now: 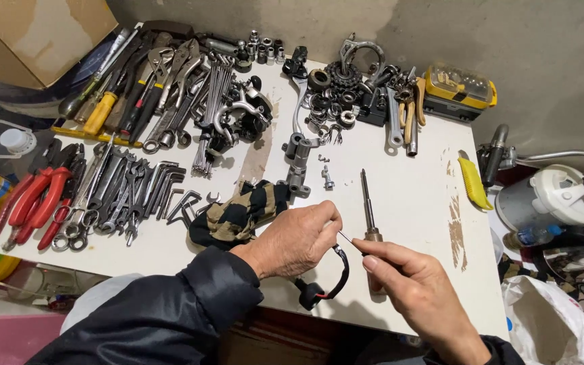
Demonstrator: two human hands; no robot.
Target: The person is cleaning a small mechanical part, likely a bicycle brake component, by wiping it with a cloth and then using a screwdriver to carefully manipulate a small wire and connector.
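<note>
i see my left hand (297, 238) pinched around the upper end of a short black sheathed cable with a red mark and a black plug (332, 270), and my right hand (410, 287) pinching something thin and dark at the cable's bare pale tip, thumb against forefinger. the cable's long axis curves: the tip points right and slightly down toward my right fingers, then the sheath bends down and back left, ending in the plug near the table's front edge. it hangs just above the white worktable (407, 203), at its front middle.

just behind my right hand lies a slim metal shaft with a brownish collar (368, 206), pointing away from me; it partly hides under my fingers. a tan and black striped cloth (241, 213) sits touching my left wrist side. further left are red-handled pliers (32, 199) and a spread of grey steel wrenches (113, 192). at the back lie dark sprockets and bearings (339, 84). a yellow utility knife (472, 181) lies at the right edge.
</note>
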